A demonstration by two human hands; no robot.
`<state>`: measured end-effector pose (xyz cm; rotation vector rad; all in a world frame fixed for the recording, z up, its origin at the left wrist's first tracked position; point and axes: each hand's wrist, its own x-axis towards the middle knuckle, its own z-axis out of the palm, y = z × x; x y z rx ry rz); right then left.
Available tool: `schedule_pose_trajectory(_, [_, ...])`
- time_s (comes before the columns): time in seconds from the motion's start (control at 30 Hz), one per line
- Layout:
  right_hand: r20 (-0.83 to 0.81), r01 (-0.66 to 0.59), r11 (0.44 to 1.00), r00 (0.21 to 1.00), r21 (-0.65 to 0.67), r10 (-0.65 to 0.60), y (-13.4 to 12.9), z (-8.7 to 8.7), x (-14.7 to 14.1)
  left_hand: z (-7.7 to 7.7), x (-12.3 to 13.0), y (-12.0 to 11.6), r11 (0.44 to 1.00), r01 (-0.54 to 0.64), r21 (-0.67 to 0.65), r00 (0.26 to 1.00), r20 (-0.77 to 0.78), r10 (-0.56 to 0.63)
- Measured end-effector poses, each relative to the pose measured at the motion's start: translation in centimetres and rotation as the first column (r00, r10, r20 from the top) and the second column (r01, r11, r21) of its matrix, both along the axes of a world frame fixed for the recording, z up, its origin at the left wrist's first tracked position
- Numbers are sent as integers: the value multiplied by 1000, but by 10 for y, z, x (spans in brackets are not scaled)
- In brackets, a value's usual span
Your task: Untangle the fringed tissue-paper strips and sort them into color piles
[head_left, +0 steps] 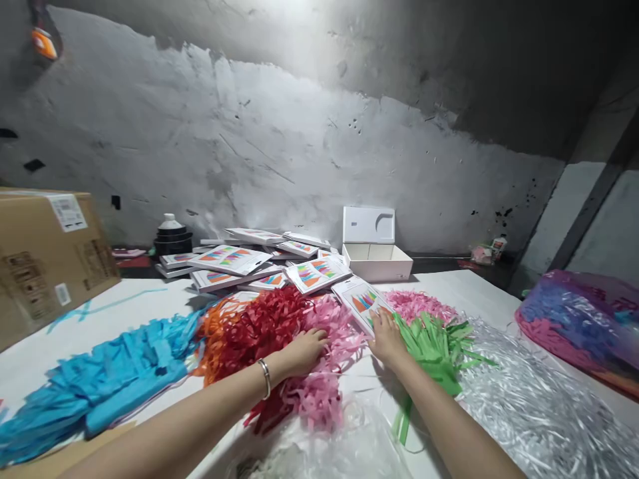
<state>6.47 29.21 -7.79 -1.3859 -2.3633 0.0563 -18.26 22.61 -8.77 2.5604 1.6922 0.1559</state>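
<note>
My left hand [307, 350], with a metal bangle on the wrist, has its fingers curled into pink crinkled paper streamers [319, 399]. The fingertips are partly lost among the strips. To its right, my right hand [387, 338] lies with fingers extended on the lower edge of a flat white box [357, 299] printed with colourful tassels. Dark red streamers [267, 326] and orange ones [215, 326] bunch to the left of my left hand. Green paper strips [434, 346] lie against my right wrist. Clear plastic bags [349, 446] spread between my forearms.
Similar flat boxes [232, 259] pile up behind the streamers. An open white box [378, 263] stands near the wall. Blue tissue fringe [114, 372] and a cardboard carton [50, 259] are at left; silver tinsel [539, 406] and a bulging plastic bag [579, 326] are at right.
</note>
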Motion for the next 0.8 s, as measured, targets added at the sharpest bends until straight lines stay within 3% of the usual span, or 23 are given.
schedule_pose_trajectory(0.13, [101, 170, 985, 981, -15, -168, 31, 7, -18, -3, 0, -11, 1000, -5, -2, 1000, -6, 5])
schedule_pose_trajectory(0.33, [139, 359, 933, 923, 29, -359, 86, 66, 1, -10, 0, -19, 999, -23, -31, 1000, -15, 23])
schedule_pose_trajectory(0.43, [150, 363, 928, 916, 88, -373, 96, 81, 5, -13, 4, -25, 998, -59, -20, 998, -10, 59])
schedule_pose_trajectory(0.5, [167, 340, 934, 920, 112, -355, 95, 76, 0, -14, 7, -30, 997, -74, -9, 997, -10, 73])
schedule_pose_trajectory(0.6, [207, 306, 945, 923, 116, -324, 89, 54, -16, -11, 9, -39, 998, -62, 15, 998, -18, 63])
schedule_pose_trajectory(0.8, [267, 310, 945, 907, 103, -326, 86, 3, -59, 18, 16, -37, 991, -23, 133, 1000, -14, 25])
